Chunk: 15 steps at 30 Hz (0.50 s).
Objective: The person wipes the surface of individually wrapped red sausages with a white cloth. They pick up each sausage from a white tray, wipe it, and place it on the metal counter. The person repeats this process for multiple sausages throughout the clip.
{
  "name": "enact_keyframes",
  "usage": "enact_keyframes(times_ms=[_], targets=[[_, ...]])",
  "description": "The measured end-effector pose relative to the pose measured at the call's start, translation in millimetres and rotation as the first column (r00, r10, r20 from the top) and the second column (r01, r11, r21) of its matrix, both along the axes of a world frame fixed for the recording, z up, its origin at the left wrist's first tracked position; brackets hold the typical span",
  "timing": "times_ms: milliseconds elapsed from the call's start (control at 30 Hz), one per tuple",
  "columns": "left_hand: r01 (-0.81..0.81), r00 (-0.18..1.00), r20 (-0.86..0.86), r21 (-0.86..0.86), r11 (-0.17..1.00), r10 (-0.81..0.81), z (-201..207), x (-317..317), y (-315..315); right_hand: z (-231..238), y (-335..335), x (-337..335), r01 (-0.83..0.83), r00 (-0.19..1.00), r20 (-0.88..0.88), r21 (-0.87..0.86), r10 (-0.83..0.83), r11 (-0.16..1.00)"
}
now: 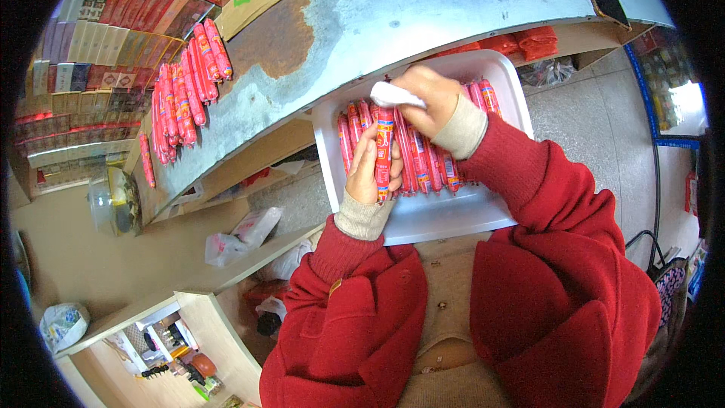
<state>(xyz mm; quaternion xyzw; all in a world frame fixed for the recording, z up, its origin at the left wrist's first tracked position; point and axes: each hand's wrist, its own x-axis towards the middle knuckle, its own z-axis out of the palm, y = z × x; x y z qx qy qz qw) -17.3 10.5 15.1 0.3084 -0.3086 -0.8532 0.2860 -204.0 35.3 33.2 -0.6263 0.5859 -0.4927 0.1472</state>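
My left hand (364,170) is closed around a red-wrapped sausage (384,147), held upright over a white plastic tub (423,221). A white cloth (396,96) is bunched in my right hand (436,98) and covers the sausage's upper end. More red-wrapped sausages (429,166) lie side by side in the tub beneath my hands. On the worn counter to the left rests a pile of the same sausages (181,98), with a single one (146,160) apart at its near end.
The metal-topped counter (362,30), rust-patched, runs across the far side. Shelves of boxed packs (113,30) stand at the left. Below them is a clear jar (117,200). An open drawer (170,355) with small items is at lower left, and white plastic bags (242,238) lie nearby.
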Motion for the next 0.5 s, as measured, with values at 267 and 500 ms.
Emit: enact_keyframes(times_ms=[267, 500], targets=[[-0.084, 0.987, 0.116, -0.235, 0.968, 0.114, -2.1, 1.8, -0.8, 4.1, 25.2, 47.2, -0.483, 0.855, -0.203, 0.024, 0.477, 0.875], [0.173, 0.982, -0.061, -0.072, 0.982, -0.177, -9.7, 8.8, -9.0, -0.4, -2.8, -1.5, 0.0, 0.997, -0.082, 0.012, 0.0, 1.0]])
